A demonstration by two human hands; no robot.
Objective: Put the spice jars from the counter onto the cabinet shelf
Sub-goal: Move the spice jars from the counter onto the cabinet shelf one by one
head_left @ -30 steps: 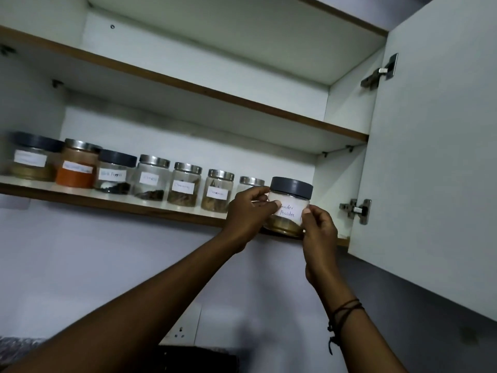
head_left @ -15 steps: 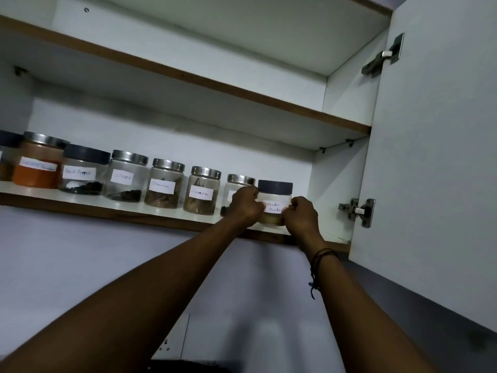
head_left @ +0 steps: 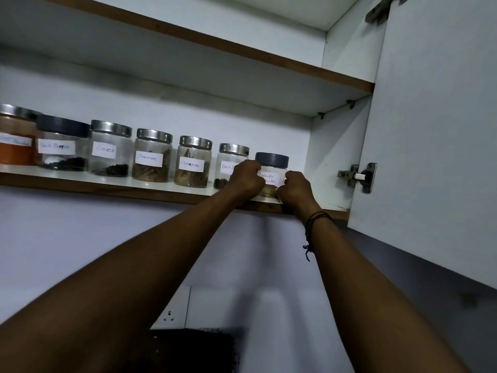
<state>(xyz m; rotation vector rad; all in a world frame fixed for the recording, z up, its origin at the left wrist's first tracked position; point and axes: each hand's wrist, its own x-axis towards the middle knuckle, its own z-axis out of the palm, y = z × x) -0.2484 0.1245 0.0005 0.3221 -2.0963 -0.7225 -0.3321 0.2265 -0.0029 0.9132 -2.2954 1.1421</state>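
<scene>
Presently left hand [head_left: 246,179] and right hand [head_left: 294,189] grip the coriander jar [head_left: 271,168] at the shelf [head_left: 107,184] front edge, open room rightward.

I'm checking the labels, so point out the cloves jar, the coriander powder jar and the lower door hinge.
cloves jar [head_left: 104,150]: head view, on its white label.
coriander powder jar [head_left: 271,159]: head view, on its dark lid.
lower door hinge [head_left: 359,177]: head view, on the metal body.

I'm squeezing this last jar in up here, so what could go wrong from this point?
1. The coriander powder jar stands close to the shelf's front edge; it might tip off when both hands let go.
2. The left hand crowds the neighbouring black pepper jar and could knock it.
</scene>
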